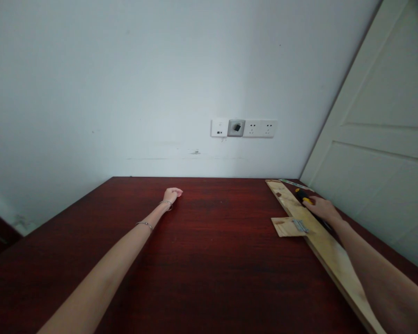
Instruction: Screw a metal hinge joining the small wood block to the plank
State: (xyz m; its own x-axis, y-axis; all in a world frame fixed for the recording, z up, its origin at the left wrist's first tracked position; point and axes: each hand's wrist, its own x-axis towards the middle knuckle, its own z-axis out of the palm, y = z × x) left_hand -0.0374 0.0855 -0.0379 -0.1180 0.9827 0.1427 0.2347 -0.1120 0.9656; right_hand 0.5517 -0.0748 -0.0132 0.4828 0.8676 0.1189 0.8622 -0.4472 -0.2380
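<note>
My left hand [172, 194] rests on the dark red table with its fingers curled in, and nothing shows in it. Over at the right, my right hand [320, 208] has its fingers on a black-and-yellow handled tool [302, 195], beside a long pale wooden board [329, 253]. Most of the tool is hidden by the hand and forearm, so its kind is unclear. A small wooden piece [284, 227] lies across the long board's left edge. On it sits a little cluster of grey metal pieces [300, 226], too small to name surely.
The reddish-brown table [209, 269] meets a white wall [160, 83] at its far edge. Sockets and switches [243, 128] are set in that wall. A thin pale marked strip [295, 184] lies at the far right corner, near a white panelled door [382, 120].
</note>
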